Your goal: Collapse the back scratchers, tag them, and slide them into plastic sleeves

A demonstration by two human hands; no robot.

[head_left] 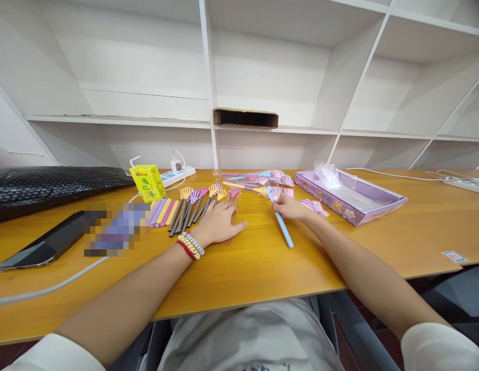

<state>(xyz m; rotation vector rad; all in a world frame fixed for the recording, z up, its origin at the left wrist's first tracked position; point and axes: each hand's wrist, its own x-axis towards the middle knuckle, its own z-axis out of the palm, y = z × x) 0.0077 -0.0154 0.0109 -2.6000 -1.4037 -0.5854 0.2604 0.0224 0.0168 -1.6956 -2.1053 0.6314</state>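
My right hand (289,207) is closed on a light blue stick (284,230) with a small claw-shaped head, right of the table's middle. My left hand (218,222) lies with its fingers spread over a clear plastic wrapper (235,206), beside a row of dark rods with yellow, purple and pink hand-shaped heads (185,206). Left of those lie several purple, yellow and pink handles (162,212). Behind my hands are wrapped pieces with pink cards (262,178).
A purple tray box (351,214) with clear plastic stands at the right. At the left are a yellow drink carton (148,184), a phone (50,242), a white cable and a black bag (57,185). White shelves rise behind.
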